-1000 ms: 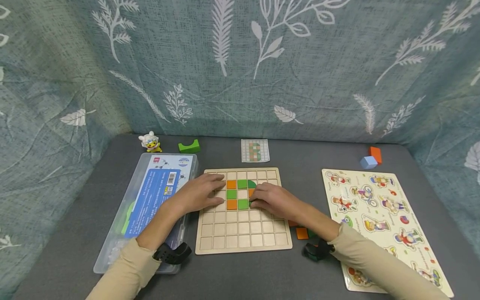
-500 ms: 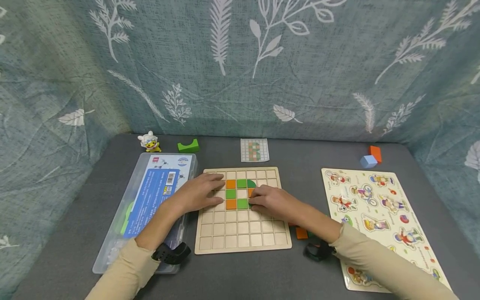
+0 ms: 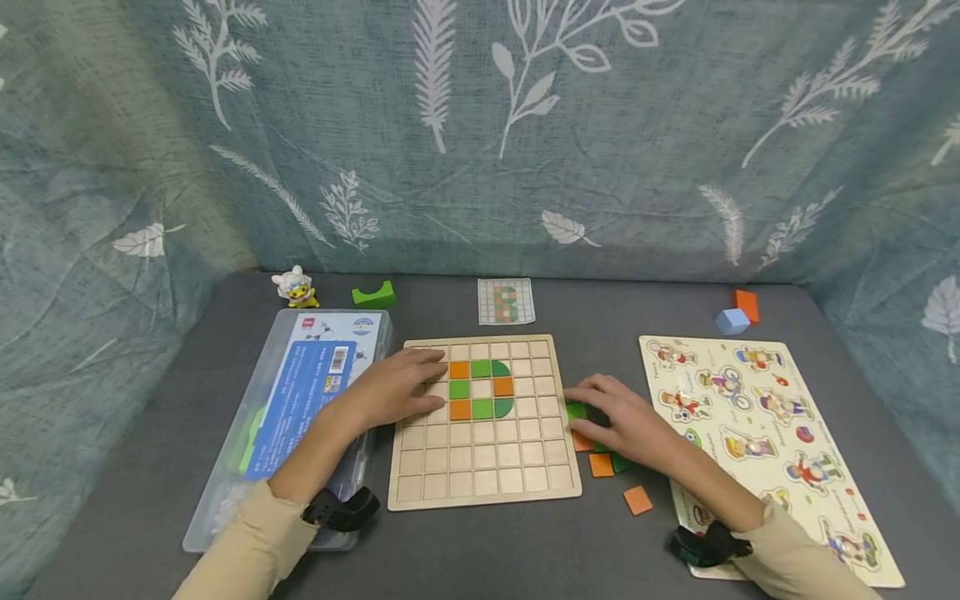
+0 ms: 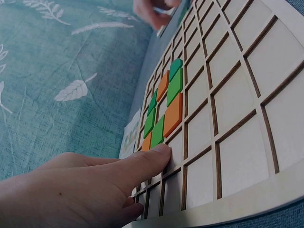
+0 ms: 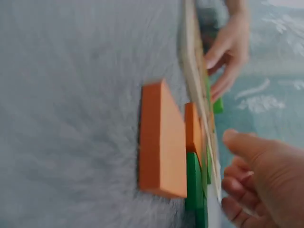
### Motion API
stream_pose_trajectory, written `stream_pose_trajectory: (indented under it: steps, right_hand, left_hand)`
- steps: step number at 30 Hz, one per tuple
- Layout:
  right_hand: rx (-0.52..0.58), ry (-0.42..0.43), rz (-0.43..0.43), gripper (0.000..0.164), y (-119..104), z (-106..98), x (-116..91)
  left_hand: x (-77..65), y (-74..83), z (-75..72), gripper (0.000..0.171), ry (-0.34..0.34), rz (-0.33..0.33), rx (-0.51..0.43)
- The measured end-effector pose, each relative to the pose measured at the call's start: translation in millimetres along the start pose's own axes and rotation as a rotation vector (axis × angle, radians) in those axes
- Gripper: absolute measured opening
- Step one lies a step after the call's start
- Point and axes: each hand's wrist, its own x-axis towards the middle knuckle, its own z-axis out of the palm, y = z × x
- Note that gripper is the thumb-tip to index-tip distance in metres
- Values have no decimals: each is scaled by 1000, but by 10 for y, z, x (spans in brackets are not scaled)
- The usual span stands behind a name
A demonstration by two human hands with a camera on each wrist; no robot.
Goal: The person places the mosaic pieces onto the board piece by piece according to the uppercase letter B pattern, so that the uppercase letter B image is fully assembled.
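A wooden grid board (image 3: 487, 479) lies mid-table. Orange squares (image 3: 460, 409), green squares (image 3: 481, 367) and two dark green rounded-corner tiles (image 3: 503, 407) form a ring around one bare cell. My left hand (image 3: 397, 387) rests on the board's left side, its thumb (image 4: 154, 159) beside the ring in the left wrist view. Right of the board, my right hand (image 3: 626, 421) is over a group of loose tiles, partly hiding them. In the right wrist view the fingers (image 5: 240, 190) are loosely bent with nothing visible in them. A single orange tile (image 3: 637, 500) lies apart, nearer me.
A pattern card (image 3: 506, 302) lies behind the board. At left are a clear plastic case (image 3: 300, 417), a small figurine (image 3: 297, 287) and a green block (image 3: 374, 294). A picture puzzle board (image 3: 750, 400) is at right, with blue (image 3: 732, 322) and orange (image 3: 746, 305) blocks behind it.
My right hand has left the ring's lower right corner, where a dark green rounded tile now shows, and moved right to the loose tiles. My left hand has stayed put.
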Motion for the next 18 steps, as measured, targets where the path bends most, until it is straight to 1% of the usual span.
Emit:
stream_pose_trajectory:
  steps: [2,4,8,11,13,18]
  right_hand:
    - [8,4,33,35,42,-29,-80]
    - [13,13,44,32,82,-40,-128]
    - [-5,28,27,25,172,-21,-161]
    - [1,50,-6,20,243,16,-173]
    - [14,69,-40,20,284,39,-176]
    - [30,80,-108,21,333,70,-157]
  left_hand:
    - [-4,-3,5,53,1,0,1]
    - [-10,-3,4,53,5,-2,-2]
    - [-13,-11,16,52,13,2,-3]
    - [-9,-8,23,52,13,4,-10]
    - [-6,-8,25,52,14,5,-11]
    - [4,-7,24,53,16,-3,-8]
